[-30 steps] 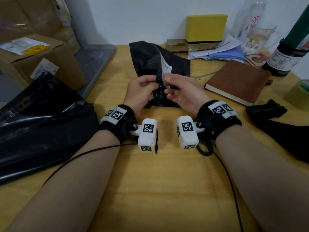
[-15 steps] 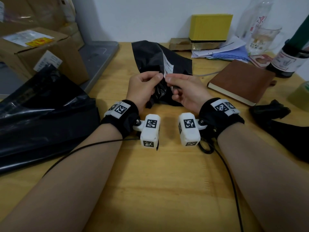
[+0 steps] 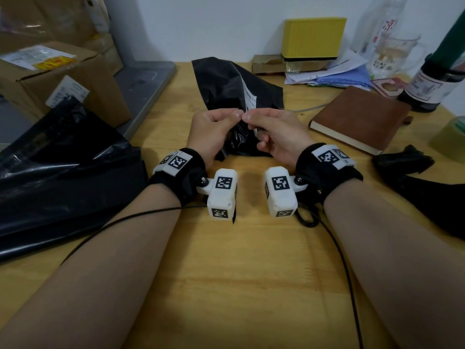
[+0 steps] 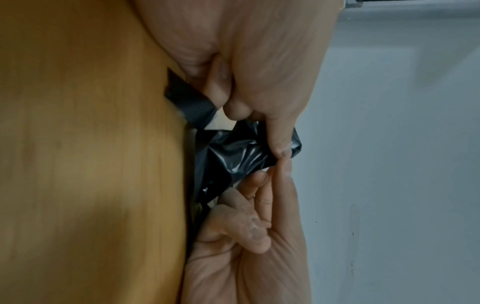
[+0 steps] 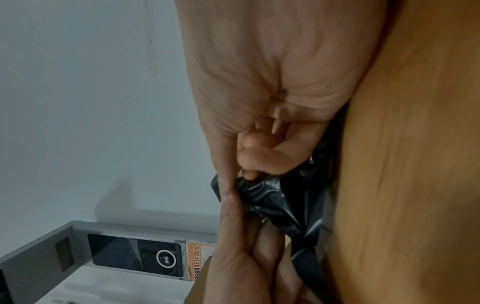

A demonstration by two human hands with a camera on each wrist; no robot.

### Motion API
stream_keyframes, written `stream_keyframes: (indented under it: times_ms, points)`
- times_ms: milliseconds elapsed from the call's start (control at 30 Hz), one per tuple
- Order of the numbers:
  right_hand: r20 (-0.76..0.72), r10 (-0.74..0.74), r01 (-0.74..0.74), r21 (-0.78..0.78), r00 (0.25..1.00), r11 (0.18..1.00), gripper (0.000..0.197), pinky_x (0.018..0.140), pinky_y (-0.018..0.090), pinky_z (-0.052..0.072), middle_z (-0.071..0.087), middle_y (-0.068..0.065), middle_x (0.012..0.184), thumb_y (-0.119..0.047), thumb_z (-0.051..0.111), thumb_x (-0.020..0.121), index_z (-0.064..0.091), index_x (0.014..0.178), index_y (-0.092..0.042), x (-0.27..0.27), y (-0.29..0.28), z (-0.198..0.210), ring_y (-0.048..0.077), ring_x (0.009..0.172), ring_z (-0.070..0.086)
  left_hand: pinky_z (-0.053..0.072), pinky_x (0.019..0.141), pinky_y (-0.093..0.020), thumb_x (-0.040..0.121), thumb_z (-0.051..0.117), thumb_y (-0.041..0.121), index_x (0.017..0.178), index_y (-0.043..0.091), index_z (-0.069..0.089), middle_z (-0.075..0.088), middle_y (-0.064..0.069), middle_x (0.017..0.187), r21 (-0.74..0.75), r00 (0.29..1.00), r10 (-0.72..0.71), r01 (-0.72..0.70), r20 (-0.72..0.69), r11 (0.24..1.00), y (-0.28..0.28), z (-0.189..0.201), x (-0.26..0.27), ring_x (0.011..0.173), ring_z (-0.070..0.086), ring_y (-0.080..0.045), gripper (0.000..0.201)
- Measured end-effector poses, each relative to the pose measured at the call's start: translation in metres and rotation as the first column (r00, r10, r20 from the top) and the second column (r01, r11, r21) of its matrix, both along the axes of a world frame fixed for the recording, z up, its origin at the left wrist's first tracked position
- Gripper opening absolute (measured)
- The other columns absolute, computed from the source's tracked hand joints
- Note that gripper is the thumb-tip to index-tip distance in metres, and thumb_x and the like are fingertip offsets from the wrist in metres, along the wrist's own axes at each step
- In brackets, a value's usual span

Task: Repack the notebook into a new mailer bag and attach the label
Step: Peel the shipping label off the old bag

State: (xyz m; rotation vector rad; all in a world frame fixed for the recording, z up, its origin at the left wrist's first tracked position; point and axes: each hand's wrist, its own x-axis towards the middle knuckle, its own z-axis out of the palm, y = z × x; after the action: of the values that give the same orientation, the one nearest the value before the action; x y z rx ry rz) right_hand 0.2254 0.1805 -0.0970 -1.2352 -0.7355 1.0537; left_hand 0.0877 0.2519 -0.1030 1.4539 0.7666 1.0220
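Black crumpled plastic, an old mailer bag [image 3: 226, 89], sits at the middle of the wooden table [image 3: 226, 285], and both hands meet at its near edge. The left hand [image 3: 211, 132] has its fingers curled tight, thumb and forefinger pinching a fold of the bag. The right hand [image 3: 274, 133] is curled the same way, its thumb tip touching the left one, pinching the bag where the white label [image 3: 249, 96] is stuck (which layer it holds, label or plastic, I cannot tell).

From the head camera the brown notebook [image 3: 357, 119] lies flat to the right of the hands, well apart from them. A large sheet of black plastic [image 3: 57, 177] spreads at the left edge beside a cardboard box [image 3: 57, 79], and a yellow box [image 3: 313, 37] stands at the back wall.

Only the left wrist view shows the undersides: the left thumb presses onto the glossy plastic [image 4: 233, 154] right against a right fingertip, with the right hand's other fingers folded below. The right wrist view shows the same pinch from the other side, the bag [image 5: 280, 201] bunched between both hands, plus a grey device with a dark screen [image 5: 130, 253] that the head view does not show.

Both wrist pictures are blurred, and the label print is unreadable.
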Motion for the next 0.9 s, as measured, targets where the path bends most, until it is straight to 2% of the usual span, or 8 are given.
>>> stream_keyframes:
  times_ms: [100, 367, 633, 800, 900]
  points:
    - [0.004, 0.007, -0.007, -0.001, 1.0, 1.0, 0.011, 0.044, 0.019, 0.042, 0.063, -0.001, 0.071, -0.014, 0.079, 0.086, 0.075, 0.096, -0.012, -0.0001, -0.0005, 0.0001, 0.007, 0.05, 0.042, 0.04, 0.047, -0.005, 0.095, 0.064, 0.014, 0.113, -0.002, 0.071, 0.07, -0.006, 0.081, 0.011, 1.0, -0.003, 0.003, -0.015, 1.0, -0.0007, 0.0005, -0.0006, 0.047, 0.056, 0.007, 0.025]
    - [-0.004, -0.029, 0.029, 0.004, 1.0, 1.0, 0.012, 0.044, 0.019, 0.043, 0.064, 0.0, 0.069, -0.012, 0.074, 0.089, 0.076, 0.1, -0.008, 0.0009, 0.0008, -0.0003, 0.006, 0.046, 0.042, 0.042, 0.049, -0.007, 0.095, 0.065, 0.014, 0.113, -0.002, 0.072, 0.072, -0.008, 0.084, -0.015, 1.0, -0.012, 0.012, -0.008, 1.0, -0.0018, 0.0014, -0.0011, 0.049, 0.058, 0.006, 0.025]
    - [0.018, -0.04, 0.04, 0.015, 0.999, 0.999, 0.008, 0.043, 0.02, 0.042, 0.063, 0.002, 0.07, -0.014, 0.074, 0.09, 0.076, 0.095, -0.008, 0.0018, 0.0018, -0.0015, 0.006, 0.046, 0.042, 0.041, 0.048, -0.006, 0.096, 0.063, 0.015, 0.114, -0.001, 0.071, 0.067, 0.005, 0.069, -0.013, 0.999, -0.019, 0.018, -0.038, 1.0, -0.0015, 0.0018, -0.0019, 0.047, 0.056, 0.007, 0.025]
    - [0.037, -0.039, 0.038, 0.027, 0.999, 0.999, 0.008, 0.043, 0.02, 0.041, 0.06, 0.002, 0.07, -0.016, 0.072, 0.091, 0.074, 0.09, -0.008, 0.003, 0.0025, -0.0022, 0.006, 0.046, 0.041, 0.04, 0.046, -0.005, 0.097, 0.061, 0.013, 0.115, 0.0, 0.07, 0.066, 0.006, 0.067, -0.019, 0.999, -0.021, 0.02, -0.043, 1.0, -0.0028, 0.0028, -0.0022, 0.045, 0.055, 0.006, 0.025]
    - [0.039, -0.037, 0.035, 0.037, 0.999, 0.999, 0.01, 0.043, 0.02, 0.041, 0.059, 0.002, 0.071, -0.015, 0.071, 0.092, 0.073, 0.095, -0.006, 0.0039, 0.0027, -0.0028, 0.006, 0.046, 0.041, 0.04, 0.046, -0.006, 0.097, 0.061, 0.013, 0.115, -0.001, 0.07, 0.068, 0.007, 0.066, -0.024, 0.999, -0.027, 0.026, -0.035, 0.999, -0.0028, 0.0028, -0.0029, 0.045, 0.056, 0.006, 0.024]
